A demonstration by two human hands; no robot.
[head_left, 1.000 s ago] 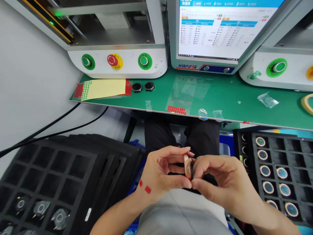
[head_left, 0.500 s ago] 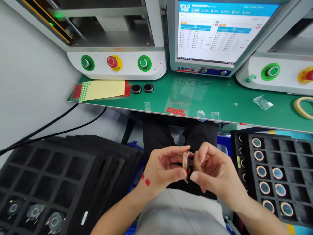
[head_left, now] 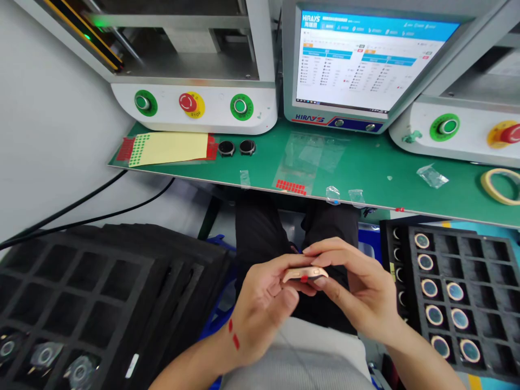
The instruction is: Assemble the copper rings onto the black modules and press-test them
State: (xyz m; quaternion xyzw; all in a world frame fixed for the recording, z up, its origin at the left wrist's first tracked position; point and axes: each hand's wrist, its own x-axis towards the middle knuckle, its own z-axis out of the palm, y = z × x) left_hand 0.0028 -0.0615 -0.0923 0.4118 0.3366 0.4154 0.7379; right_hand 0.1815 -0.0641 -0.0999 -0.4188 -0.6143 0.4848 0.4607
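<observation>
You can read HIRAYS on the monitor's lower frame (head_left: 317, 119) before you, and again at the screen's (head_left: 345, 101) upper left; its smaller lines are too fine. On your left, the yellow disc (head_left: 200, 109) around the red button (head_left: 187, 102) appears to say STOP.

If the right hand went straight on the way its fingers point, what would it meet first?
Probably the left hand, just past the watch it pinches; exact depth is unclear in this single view.
</observation>
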